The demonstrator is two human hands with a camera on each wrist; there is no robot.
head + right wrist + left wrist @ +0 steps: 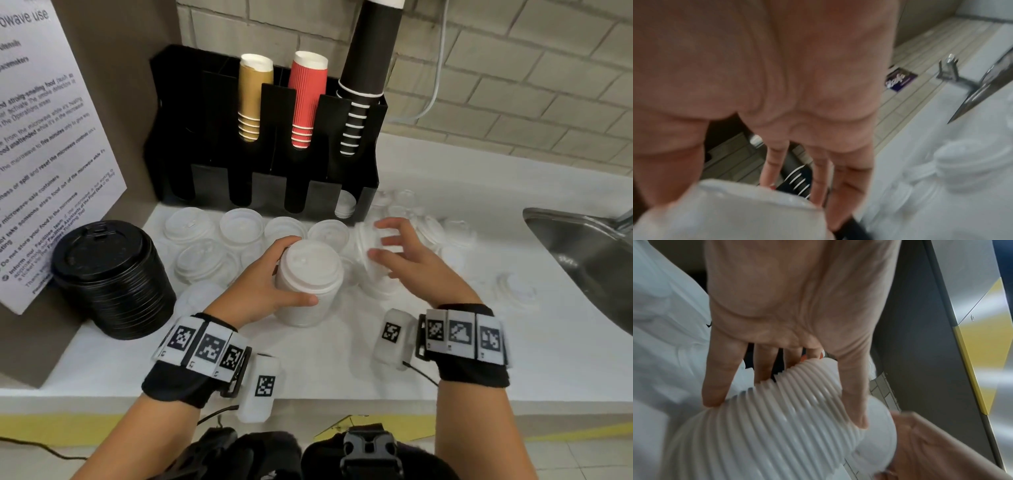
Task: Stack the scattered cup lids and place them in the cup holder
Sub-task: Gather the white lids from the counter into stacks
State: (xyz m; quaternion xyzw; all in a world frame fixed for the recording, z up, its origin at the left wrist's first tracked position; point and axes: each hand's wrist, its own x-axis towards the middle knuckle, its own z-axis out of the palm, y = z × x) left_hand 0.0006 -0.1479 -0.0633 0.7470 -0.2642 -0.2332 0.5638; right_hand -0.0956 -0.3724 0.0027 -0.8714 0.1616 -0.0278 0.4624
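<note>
My left hand (pixel 294 274) grips a tall stack of white cup lids (pixel 308 284) upright on the white counter; in the left wrist view my left hand (pixel 787 402) wraps its ribbed side (pixel 777 426). To the right, my right hand (pixel 378 240) holds a second, tilted stack of white lids (pixel 373 274) between thumb and fingers; the right wrist view shows it blurred (pixel 731 211). Several loose white lids (pixel 205 260) lie scattered behind the hands. The black cup holder (pixel 212 137) stands at the back, with a white lid (pixel 344 205) in its lower right slot.
Gold (pixel 253 96), red (pixel 306 99) and black (pixel 363 75) paper cups fill the holder's upper slots. A stack of black lids (pixel 109 274) sits at left beside a notice panel. Clear lids (pixel 517 291) lie at right, near a steel sink (pixel 589 253).
</note>
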